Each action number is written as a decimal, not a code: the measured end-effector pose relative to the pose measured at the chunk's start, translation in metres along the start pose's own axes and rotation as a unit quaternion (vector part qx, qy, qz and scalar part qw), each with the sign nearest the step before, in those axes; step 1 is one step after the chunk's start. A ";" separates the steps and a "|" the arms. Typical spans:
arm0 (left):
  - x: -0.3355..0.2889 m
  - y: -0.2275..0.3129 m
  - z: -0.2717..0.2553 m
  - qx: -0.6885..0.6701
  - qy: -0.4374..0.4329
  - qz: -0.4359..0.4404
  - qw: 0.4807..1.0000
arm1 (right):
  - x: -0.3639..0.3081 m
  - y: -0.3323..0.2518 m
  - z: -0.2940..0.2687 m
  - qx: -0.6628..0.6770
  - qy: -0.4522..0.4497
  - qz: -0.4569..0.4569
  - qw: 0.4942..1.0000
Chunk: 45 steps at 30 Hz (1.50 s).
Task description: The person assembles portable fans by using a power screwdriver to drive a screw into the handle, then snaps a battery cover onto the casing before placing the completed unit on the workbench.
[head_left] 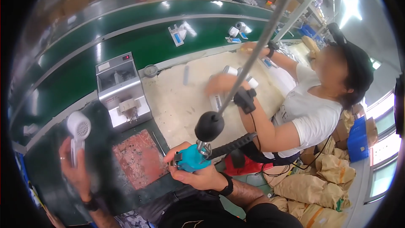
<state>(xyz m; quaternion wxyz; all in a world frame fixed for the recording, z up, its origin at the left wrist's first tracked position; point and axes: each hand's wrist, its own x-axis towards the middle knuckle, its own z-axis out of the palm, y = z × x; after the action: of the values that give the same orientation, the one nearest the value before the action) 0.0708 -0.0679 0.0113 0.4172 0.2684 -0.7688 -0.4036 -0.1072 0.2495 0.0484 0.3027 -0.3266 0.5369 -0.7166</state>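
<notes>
My left hand [76,175] is closed round the handle of a white handheld fan [79,127], whose round slotted head points up, above the dark green bench on the left. In front of my body my right hand [201,180] wraps round a teal power tool [193,159], which looks like an electric screwdriver. The tool hangs by a metal hook under a black ball [209,126] on a slanting line, and a thick black cable sleeve [233,145] runs off its side. Its tip is hidden from view. A worn red mat [141,159] lies on the bench between my hands.
Behind the mat stands a metal screw feeder [122,90], with a small round dish [150,71] beside it. A co-worker [312,109] handles white parts at the pale board [177,97] on the right. Beyond runs a green conveyor [135,38] carrying white fans [177,34].
</notes>
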 end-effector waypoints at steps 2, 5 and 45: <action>-0.008 -0.016 -0.024 0.107 0.014 -0.003 0.994 | 0.001 0.001 0.001 0.000 0.001 -0.009 1.000; -0.018 -0.042 -0.061 0.170 0.046 -0.018 0.984 | 0.005 -0.001 0.001 0.005 -0.009 -0.002 1.000; 0.003 0.121 0.272 0.000 -0.275 0.141 0.951 | -0.045 -0.018 -0.044 -0.020 0.151 -0.006 0.988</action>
<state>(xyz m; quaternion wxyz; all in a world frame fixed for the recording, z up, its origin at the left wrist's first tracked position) -0.1728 0.1020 0.0263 0.2420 0.0354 -0.8838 -0.3988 -0.1161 0.3147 0.0503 0.2076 -0.2237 0.5884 -0.7487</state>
